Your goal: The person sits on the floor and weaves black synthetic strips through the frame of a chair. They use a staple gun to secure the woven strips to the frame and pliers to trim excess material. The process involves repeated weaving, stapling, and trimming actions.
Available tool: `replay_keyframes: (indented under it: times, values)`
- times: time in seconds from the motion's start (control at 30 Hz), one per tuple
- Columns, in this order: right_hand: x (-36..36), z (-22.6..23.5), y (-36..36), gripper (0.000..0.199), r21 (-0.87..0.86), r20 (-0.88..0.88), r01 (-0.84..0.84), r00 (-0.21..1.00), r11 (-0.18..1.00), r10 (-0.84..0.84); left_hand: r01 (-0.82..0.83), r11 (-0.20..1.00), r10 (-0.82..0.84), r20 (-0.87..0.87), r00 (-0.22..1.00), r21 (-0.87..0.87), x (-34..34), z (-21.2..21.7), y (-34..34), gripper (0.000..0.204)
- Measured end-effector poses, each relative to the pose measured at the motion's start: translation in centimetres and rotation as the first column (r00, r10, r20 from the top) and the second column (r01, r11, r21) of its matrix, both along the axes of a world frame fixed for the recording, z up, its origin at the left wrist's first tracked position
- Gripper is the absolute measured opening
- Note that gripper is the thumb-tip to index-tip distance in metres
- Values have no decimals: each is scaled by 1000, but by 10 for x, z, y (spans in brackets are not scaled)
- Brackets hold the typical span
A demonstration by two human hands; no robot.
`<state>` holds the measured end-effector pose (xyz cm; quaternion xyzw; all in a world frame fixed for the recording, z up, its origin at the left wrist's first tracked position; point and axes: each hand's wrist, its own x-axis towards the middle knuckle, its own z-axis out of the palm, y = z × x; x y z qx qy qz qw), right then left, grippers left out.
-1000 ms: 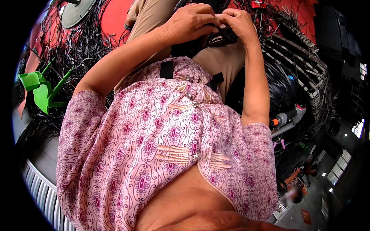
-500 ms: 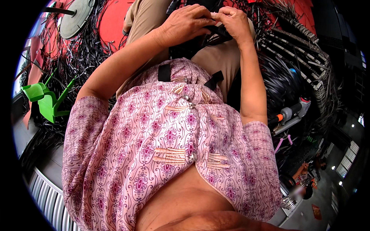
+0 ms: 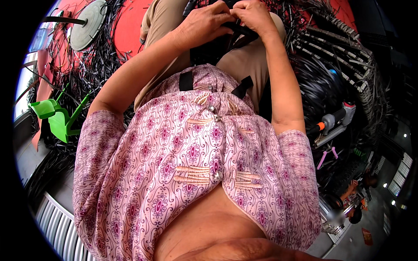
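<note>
At the top middle, above my lap, both hands meet with fingertips almost touching. My left hand (image 3: 206, 25) has bent fingers pressed together near dark flat strips. My right hand (image 3: 256, 18) pinches at the same spot, its fingertips partly cut off by the upper edge. Black flat strips (image 3: 242, 36) run from between the fingers down over the dark material between my knees. Exactly how each strip lies in the fingertips is hidden.
Black strips (image 3: 102, 56) lie tangled over red sheeting (image 3: 130, 21) on the left, beside a round grey disc (image 3: 89, 25) and a green plastic item (image 3: 58, 119). On the right are a bundle of black strips (image 3: 320, 82), a grey power tool (image 3: 335, 119) and pink-handled scissors (image 3: 327, 156).
Both hands have shifted slightly upward in the picture, still close together. More of the black strips shows below the fingers. The surroundings have shifted slightly with the view.
</note>
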<state>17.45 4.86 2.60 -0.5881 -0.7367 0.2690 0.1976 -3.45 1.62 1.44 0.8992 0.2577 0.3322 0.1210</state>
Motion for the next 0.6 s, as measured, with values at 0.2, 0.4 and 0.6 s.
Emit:
replay_keyframes:
  times: [0.2,0.4,0.6]
  values:
    - [3,1,-4,21,4,49,36,998,999,-36,26,1000,-26,-32,999,12,0,1,0,35]
    - [8,-20,0,24,215,159,-21,987,976,-14,80,997,-80,-13,997,-25,2,6,5,31]
    - [8,-28,1,25,529,-12,39,999,848,-39,150,982,-151,-2,989,115,5,1,20,30]
